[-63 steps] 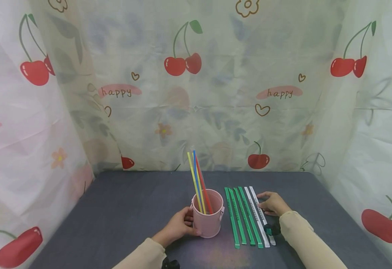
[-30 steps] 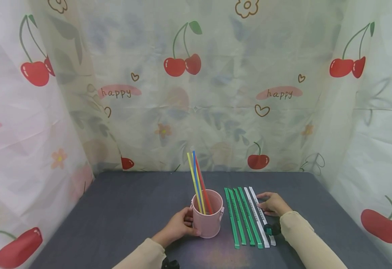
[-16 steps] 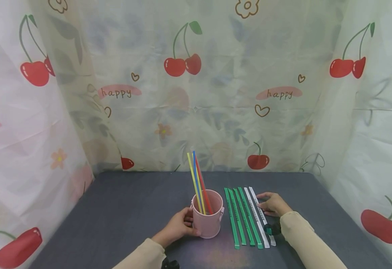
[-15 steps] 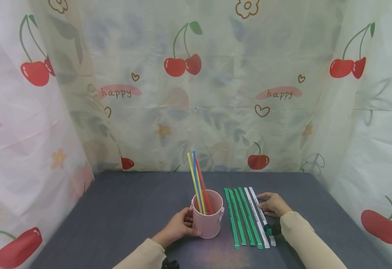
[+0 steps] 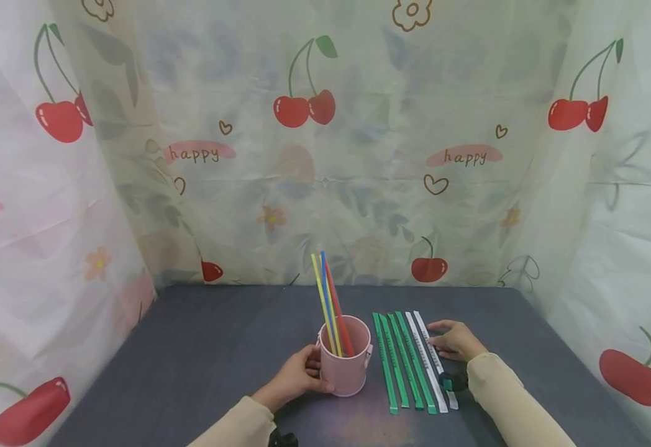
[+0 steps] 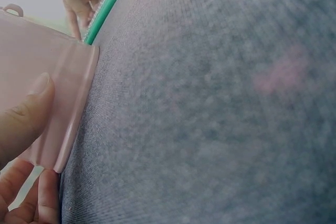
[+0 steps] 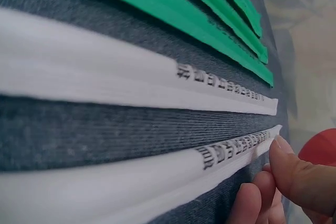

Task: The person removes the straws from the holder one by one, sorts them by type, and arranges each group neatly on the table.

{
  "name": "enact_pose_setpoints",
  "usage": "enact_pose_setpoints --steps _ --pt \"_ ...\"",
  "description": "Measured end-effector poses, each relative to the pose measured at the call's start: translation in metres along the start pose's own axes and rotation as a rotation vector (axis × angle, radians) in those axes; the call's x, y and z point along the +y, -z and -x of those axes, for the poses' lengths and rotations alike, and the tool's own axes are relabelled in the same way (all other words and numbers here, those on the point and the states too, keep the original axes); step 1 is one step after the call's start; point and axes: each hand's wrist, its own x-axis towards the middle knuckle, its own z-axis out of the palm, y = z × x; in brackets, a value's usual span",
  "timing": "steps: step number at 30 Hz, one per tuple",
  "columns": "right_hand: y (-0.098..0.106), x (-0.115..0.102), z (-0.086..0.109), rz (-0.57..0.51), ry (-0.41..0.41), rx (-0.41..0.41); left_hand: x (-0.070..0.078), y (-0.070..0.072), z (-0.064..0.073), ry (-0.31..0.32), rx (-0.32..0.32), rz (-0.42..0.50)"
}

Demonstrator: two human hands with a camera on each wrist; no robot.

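My left hand [image 5: 297,374] holds a small pink bucket [image 5: 345,374] by its left side; in the left wrist view the thumb [image 6: 26,116] lies along its wall, with fingers on the opposite side. Yellow, blue and red straws [image 5: 336,304] lean to the left inside the bucket. My right hand [image 5: 455,340] rests on the table beside the rightmost white paper-wrapped straw [image 5: 434,357]. In the right wrist view its fingers [image 7: 302,179] are loosely bent along that straw's edge, near the far end; whether they touch it is hard to tell.
Several green-wrapped straws [image 5: 399,366] and another white-wrapped straw [image 5: 427,363] lie side by side between bucket and right hand. The dark grey table [image 5: 213,335] is enclosed by a cherry-patterned curtain [image 5: 353,186] at the back and sides.
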Motion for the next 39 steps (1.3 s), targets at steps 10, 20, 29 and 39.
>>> enact_pose_setpoints --steps 10,20,29,39 --pt "0.006 -0.011 0.003 -0.102 0.046 0.011 0.0 0.0 0.0 0.005 0.0 0.006" --pt "0.004 -0.04 0.015 -0.215 0.176 -0.019 0.001 0.0 0.002 -0.021 0.0 0.014" --pt "-0.002 -0.065 0.029 -0.31 0.283 -0.114 0.001 0.0 0.002 -0.033 -0.004 0.03" --pt "-0.022 -0.085 0.044 -0.364 0.428 -0.124 0.002 0.0 0.002 -0.036 -0.005 0.024"
